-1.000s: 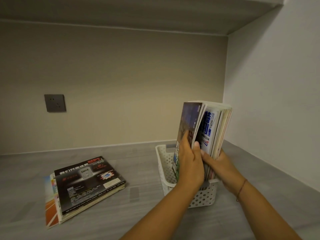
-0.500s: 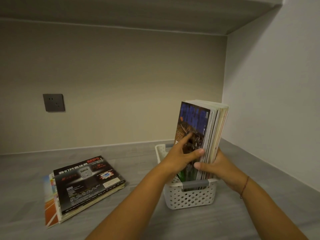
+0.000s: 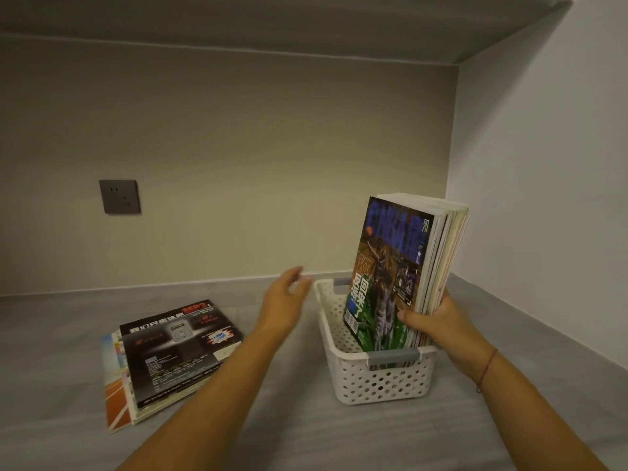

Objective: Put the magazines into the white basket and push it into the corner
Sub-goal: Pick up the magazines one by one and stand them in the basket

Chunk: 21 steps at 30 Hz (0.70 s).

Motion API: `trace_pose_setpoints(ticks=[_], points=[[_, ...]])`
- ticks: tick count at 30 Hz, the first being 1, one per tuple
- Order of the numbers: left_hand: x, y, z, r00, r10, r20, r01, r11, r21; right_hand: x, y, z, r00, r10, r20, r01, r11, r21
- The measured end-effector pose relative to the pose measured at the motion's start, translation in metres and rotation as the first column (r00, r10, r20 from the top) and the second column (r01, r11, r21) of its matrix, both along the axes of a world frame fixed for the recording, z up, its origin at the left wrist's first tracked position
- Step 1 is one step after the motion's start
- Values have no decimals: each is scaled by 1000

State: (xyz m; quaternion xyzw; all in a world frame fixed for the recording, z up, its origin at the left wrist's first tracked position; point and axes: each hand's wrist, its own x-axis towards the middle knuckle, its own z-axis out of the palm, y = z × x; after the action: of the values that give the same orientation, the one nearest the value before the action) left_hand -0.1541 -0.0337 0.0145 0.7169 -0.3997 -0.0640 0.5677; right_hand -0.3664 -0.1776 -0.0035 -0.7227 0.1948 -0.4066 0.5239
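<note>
Right hand (image 3: 438,322) was gripping a bunch of magazines (image 3: 404,266) standing upright in the white basket (image 3: 380,379). Left hand (image 3: 283,300) hung open, blurry, holding nothing, beside the basket. Another stack (image 3: 170,355) lay flat on the counter (image 3: 306,436) to the left.

left of the white basket (image 3: 380,379), the top magazine of the flat stack (image 3: 180,348) reads "mp3" in red, above white chinese characters. the front magazine standing in the basket (image 3: 390,273) shows "20" and large chinese characters; its blue title is unreadable.
</note>
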Motion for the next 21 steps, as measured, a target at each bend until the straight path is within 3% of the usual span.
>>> trace_pose_setpoints(ticks=[2, 5, 7, 8, 12, 15, 21], points=[[42, 23, -12, 959, 276, 55, -282, 944, 173, 1, 0, 0, 1000, 4, 7, -4, 1000, 11], [95, 66, -32, 818, 480, 317, -570, 605, 556, 1, 1, 0, 1000, 10, 20, -10, 1000, 20], [118, 92, -44, 761, 557, 332, -612, 448, 651, 1, 2, 1, 1000, 6, 12, -7, 1000, 15], [128, 104, -49, 743, 604, 289, -608, 429, 668, 0, 2, 2, 1000, 6, 10, -7, 1000, 11], [155, 133, -67, 720, 694, -10, -523, 552, 650, 0, 2, 2, 1000, 12, 11, -12, 1000, 11], [162, 140, -66, 676, 737, -17, -554, 524, 647, 0, 3, 3, 1000, 14, 11, -14, 1000, 24], [176, 144, -54, 702, 706, 94, -517, 414, 749, -1, 4, 2, 1000, 14, 7, -14, 999, 39]])
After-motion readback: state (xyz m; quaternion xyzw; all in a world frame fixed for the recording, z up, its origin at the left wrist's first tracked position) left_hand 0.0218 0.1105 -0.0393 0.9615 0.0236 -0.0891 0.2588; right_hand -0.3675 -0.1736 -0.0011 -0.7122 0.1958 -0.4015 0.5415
